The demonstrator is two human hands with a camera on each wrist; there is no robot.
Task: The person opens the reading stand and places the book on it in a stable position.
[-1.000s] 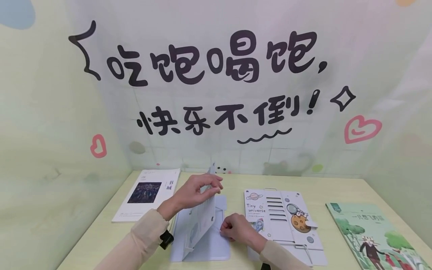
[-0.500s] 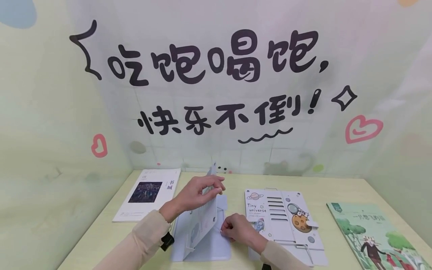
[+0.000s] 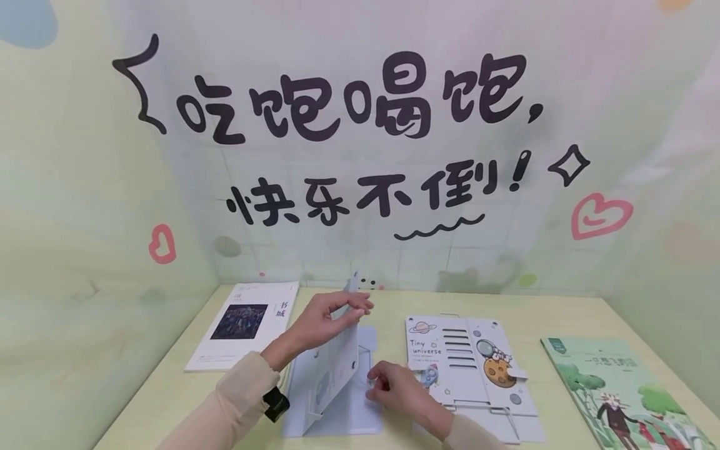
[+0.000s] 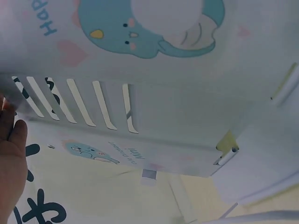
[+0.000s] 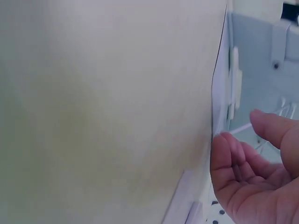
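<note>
A white metal book stand with dinosaur pictures (image 4: 182,93) has its slotted panel tilted up over a flat base (image 3: 360,425). My left hand (image 3: 323,315) lies across the upper part of this panel, fingers relaxed and reaching past its edge. In the left wrist view, the left thumb and fingers (image 4: 11,144) show beside the slots. My right hand (image 3: 396,387) is by the right edge of the base, its thumb apart from the loosely curled fingers. In the right wrist view, these fingers (image 5: 222,154) are right at the edge of a thin plate, with nothing between them and the thumb.
A second book stand printed "Tiny universe" (image 3: 472,369) lies flat just right of my right hand. A white magazine (image 3: 242,325) lies at the back left of the table (image 3: 146,400), and a green picture book (image 3: 619,381) at the right. A printed wall (image 3: 365,250) closes off the back.
My right thumb and forefinger have come apart, and that hand has eased slightly from the base's edge. The left hand and the tilted panel stay nearly as they were.
</note>
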